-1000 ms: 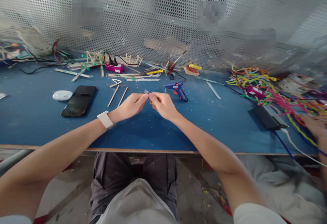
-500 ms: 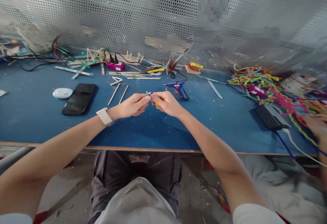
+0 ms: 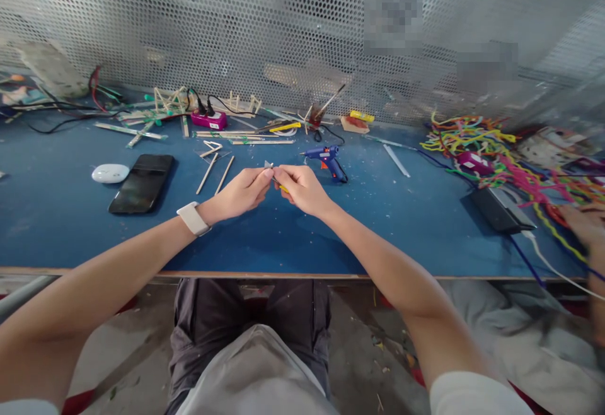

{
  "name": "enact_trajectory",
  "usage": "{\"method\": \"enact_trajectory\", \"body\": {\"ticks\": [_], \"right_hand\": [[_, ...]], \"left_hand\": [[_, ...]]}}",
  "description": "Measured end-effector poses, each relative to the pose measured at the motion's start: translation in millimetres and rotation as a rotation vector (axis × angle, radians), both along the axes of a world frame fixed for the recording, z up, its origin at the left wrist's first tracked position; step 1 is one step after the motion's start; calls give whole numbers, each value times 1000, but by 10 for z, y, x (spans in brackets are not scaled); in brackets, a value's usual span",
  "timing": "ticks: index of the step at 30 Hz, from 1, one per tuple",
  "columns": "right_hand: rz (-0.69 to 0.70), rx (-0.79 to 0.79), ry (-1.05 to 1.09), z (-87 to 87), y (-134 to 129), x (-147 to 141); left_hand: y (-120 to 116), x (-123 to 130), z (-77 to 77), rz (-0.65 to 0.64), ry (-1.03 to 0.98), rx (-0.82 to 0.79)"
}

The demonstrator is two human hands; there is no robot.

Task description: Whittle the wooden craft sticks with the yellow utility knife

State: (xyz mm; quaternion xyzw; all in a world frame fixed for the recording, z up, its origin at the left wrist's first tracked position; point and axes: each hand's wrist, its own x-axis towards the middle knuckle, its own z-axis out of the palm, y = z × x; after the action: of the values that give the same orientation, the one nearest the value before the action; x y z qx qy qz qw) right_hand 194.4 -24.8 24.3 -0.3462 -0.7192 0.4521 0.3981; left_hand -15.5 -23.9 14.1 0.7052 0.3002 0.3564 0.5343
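The blue table (image 3: 283, 248) bears a blue glue gun (image 3: 327, 156) just beyond the right hand (image 3: 302, 189), with thin sticks (image 3: 207, 173), a black phone (image 3: 142, 183) and a rounded white object (image 3: 110, 173) successively farther left of the left hand (image 3: 242, 194).

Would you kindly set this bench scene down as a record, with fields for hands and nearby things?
Left hand: fingertips pinching a small grey piece
Right hand: close to the left, gripping a yellow piece, mostly hidden
Glue gun: blue, lying beyond the right hand
Two loose sticks: beyond the left hand
Phone: black, beside a rounded white object
Far right: another person's hand by tangled coloured strands
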Motion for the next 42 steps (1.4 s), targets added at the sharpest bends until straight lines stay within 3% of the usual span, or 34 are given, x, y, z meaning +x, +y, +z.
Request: {"method": "enact_trajectory", "body": {"ticks": [7,25,31,34,42], "right_hand": [[-69,4,-10,-46,-12,-42],[-165,41,4,-124,-104,-140],[-173,48,34,-101,-135,-163],[-85,30,7,-60,-102,-111],[50,50,-82,74,-26,69]], "left_hand": [[-3,18,-10,161,110,142],[-13,12,63,240,222,229],[3,22,7,209,136,185],[10,14,-10,134,70,152],[-6,-62,28,52,128,220]]}}
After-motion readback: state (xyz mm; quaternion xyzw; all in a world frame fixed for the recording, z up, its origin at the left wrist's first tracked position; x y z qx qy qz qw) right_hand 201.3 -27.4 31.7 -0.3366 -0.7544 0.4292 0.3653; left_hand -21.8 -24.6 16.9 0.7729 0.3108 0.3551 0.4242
